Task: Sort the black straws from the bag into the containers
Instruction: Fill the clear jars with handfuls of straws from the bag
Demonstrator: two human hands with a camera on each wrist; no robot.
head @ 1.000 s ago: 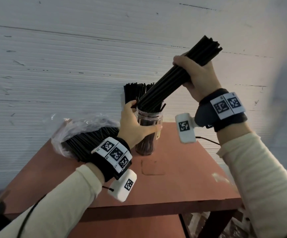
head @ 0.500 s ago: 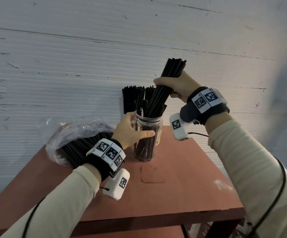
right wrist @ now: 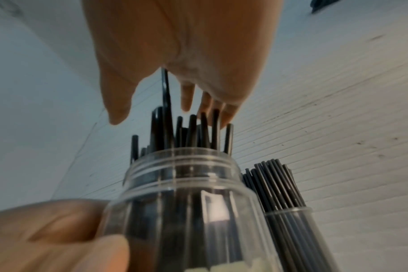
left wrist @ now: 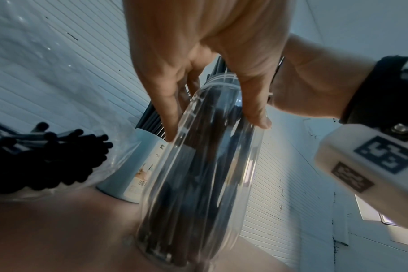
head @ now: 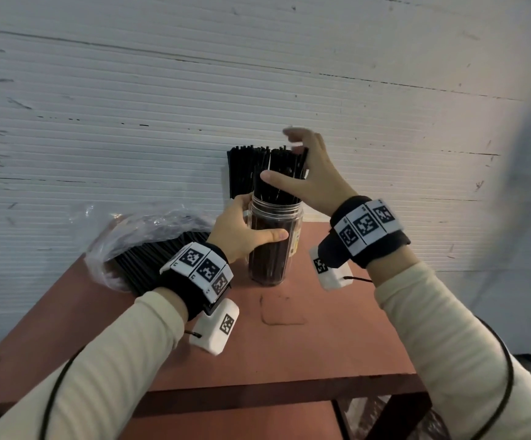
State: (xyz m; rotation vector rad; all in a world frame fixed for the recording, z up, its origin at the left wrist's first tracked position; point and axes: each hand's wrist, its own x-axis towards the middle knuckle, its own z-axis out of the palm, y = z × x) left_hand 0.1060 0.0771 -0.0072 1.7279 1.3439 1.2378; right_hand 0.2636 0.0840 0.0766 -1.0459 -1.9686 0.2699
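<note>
A clear plastic jar (head: 275, 249) stands on the red-brown table (head: 289, 350), packed with black straws (head: 284, 173) that stick up above its rim. My left hand (head: 245, 231) grips the jar's side, thumb across its front; the left wrist view shows fingers and thumb wrapped round the jar (left wrist: 198, 174). My right hand (head: 308, 176) hovers at the straw tops with spread, relaxed fingers, holding nothing; in the right wrist view its fingertips (right wrist: 224, 114) touch the straw ends (right wrist: 189, 132) above the jar mouth (right wrist: 184, 165). A clear plastic bag (head: 137, 239) with many black straws lies left.
A second container (head: 242, 173) full of black straws stands just behind the jar, against the white ribbed wall (head: 99, 122); it also shows in the right wrist view as a container (right wrist: 289, 220). The table's front edge (head: 273, 395) lies near me, with a lower shelf beneath.
My right hand lowered a bundle of straws into the jar and let go; its fingers now spread over the straw tops. My left hand kept its hold on the jar.
</note>
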